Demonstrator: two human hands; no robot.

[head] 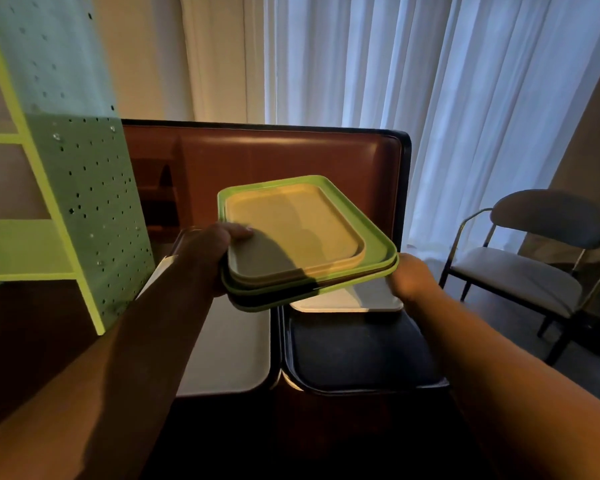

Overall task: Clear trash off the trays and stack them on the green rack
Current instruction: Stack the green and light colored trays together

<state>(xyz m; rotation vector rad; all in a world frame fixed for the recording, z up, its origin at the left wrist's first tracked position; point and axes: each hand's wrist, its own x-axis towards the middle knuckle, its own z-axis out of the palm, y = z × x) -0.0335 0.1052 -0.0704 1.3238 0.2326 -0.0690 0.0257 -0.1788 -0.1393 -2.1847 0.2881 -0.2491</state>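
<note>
Stack of trays (302,233) held in the air, above the worktop (229,355), between both hands. Left hand (210,252) clamped on the near-left corner, thumb lying over the rim of the beige top tray (291,226); fingers presumably curled beneath, hidden. Right hand (413,277) at the near-right edge, under the green tray (378,251); grip there likely closed on the rim, but fingers out of sight behind the stack, so cannot tell. Stack tilted, right side lower. Two-handed hold at opposite edges judged sensible: keeps several nested trays from sliding off one another.

No trash visible on the top tray; clearing seems done for this stack. Dark layers under the green one; count unclear in the dim light.

Green rack (84,188) to the left, perforated side panel facing the camera, shelves open further left. Stack near it but not yet on it. Next move judged: swing left, level the trays, slide onto a shelf.

Left on the worktop: a white tray (347,299) just below the stack, a dark tray (361,355) nearer the camera. Chair (534,258) at right, curtain (430,81) behind.
</note>
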